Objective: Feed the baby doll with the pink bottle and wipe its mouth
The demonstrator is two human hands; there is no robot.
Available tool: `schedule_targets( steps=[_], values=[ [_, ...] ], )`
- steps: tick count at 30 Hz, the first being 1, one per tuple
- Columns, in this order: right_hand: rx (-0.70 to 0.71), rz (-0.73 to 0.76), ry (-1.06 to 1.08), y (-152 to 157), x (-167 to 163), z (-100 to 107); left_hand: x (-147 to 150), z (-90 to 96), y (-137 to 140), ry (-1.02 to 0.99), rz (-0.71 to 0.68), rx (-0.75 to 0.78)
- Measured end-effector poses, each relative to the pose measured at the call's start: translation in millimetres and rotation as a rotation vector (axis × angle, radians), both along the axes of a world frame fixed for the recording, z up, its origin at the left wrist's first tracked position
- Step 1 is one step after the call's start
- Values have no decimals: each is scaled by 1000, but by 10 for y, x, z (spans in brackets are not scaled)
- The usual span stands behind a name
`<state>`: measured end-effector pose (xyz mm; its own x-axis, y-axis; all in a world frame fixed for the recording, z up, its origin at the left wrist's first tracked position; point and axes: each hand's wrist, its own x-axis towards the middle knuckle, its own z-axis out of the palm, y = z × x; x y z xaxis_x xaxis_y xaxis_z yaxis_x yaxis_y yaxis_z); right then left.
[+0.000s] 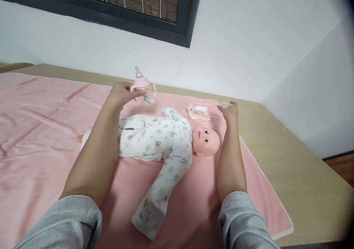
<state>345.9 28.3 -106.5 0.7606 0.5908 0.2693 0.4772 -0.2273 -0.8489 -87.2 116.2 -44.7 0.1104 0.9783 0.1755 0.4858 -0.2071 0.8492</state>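
Observation:
My left hand (123,94) is closed on a clear baby bottle (148,90) with a pink collar, pink side handles and a bare teat pointing up. It holds the bottle over the far side of the pink blanket, beyond the doll's legs. Past the doll's head, my right hand (230,111) is closed on a small clear cap (225,104), partly hidden by the fingers. Between my arms a baby doll (206,141) lies on its back in a white printed sleepsuit (157,136), head to the right.
A small clear plastic packet (198,112) lies beyond the doll's head. The pink blanket (41,131) covers much of the wooden table (276,149). A white wall (235,38) and a dark-framed window (182,31) stand behind the table.

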Motion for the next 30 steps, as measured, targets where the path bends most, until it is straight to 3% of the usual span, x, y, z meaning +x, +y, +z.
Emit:
schedule_targets(
  steps=[4,8,12,15,21,26,30],
  values=[
    [332,337,101,-88,-258,388,174,199,-305,21,-125,135],
    [473,608,-79,-335,-764,730,371,281,-564,239,-118,223],
    [562,754,-248,-557,-1276,889,535,319,-793,363,-212,307],
    [558,790,-314,-616,-1529,880,610,343,-909,401,-291,334],
    [457,871,-276,-589,-1782,777,630,347,-985,400,-315,365],
    [393,959,-237,-626,-1863,776,610,359,-1002,344,-321,351],
    [385,1131,-211,-669,-1813,835,562,378,-978,211,-373,277]
  ],
)
